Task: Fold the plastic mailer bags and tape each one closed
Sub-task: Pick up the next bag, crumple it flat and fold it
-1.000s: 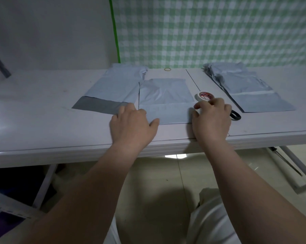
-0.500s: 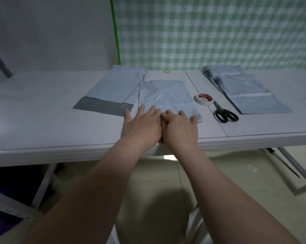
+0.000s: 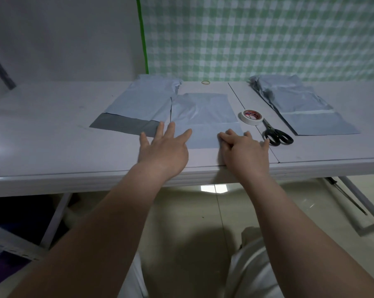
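Note:
A pale blue folded mailer bag [image 3: 203,117] lies flat near the white table's front edge [image 3: 74,177]. My left hand [image 3: 163,150] rests on its near left corner with fingers spread and straight. On the near right corner my right hand [image 3: 244,151] presses flat, fingers slightly bent. A roll of white tape [image 3: 251,117] stands just right of the bag, with black-handled scissors [image 3: 276,134] beside it.
An unfolded mailer with a dark grey flap [image 3: 138,108] lies left of the folded one. A stack of mailers [image 3: 300,104] sits at the right. A yellow rubber band [image 3: 205,82] lies at the back. A green checked cloth hangs behind.
My hands were side by side at the middle of the bag's near edge half a second ago. They have slid apart to its left and right corners.

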Tool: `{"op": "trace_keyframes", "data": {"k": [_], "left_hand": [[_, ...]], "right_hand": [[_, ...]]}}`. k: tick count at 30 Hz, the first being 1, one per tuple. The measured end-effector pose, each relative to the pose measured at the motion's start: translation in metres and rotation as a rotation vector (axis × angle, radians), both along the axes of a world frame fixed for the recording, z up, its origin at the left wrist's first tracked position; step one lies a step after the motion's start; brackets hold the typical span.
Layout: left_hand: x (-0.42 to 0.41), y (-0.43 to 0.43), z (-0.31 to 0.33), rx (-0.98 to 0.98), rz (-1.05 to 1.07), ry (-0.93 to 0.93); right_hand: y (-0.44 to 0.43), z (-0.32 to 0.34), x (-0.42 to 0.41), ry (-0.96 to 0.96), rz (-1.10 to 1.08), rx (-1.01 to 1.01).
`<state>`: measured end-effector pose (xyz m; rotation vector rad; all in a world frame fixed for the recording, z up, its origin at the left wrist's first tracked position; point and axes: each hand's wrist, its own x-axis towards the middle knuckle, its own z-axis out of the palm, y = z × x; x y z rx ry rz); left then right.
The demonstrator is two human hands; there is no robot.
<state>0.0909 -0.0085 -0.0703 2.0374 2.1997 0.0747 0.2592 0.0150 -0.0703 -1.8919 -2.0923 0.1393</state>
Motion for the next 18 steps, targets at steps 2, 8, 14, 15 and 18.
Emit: {"op": "trace_keyframes", "data": {"k": [2,8,14,15,18], "left_hand": [[-0.006,-0.002,0.0,0.0,0.019,-0.005],[-0.017,-0.007,0.0,0.01,0.072,-0.016],[-0.023,-0.01,0.0,-0.01,0.102,-0.039],[-0.023,-0.01,0.001,-0.011,0.104,-0.042],[-0.021,-0.01,0.002,-0.003,0.105,-0.065]], "right_hand": [[0.003,-0.001,0.009,0.011,-0.026,-0.025],[0.01,-0.008,0.02,0.047,-0.083,-0.026],[0.009,-0.009,0.021,0.074,-0.085,-0.007],[0.009,-0.008,0.021,0.075,-0.083,0.0],[0.006,-0.006,0.02,0.1,-0.069,0.014]]}}
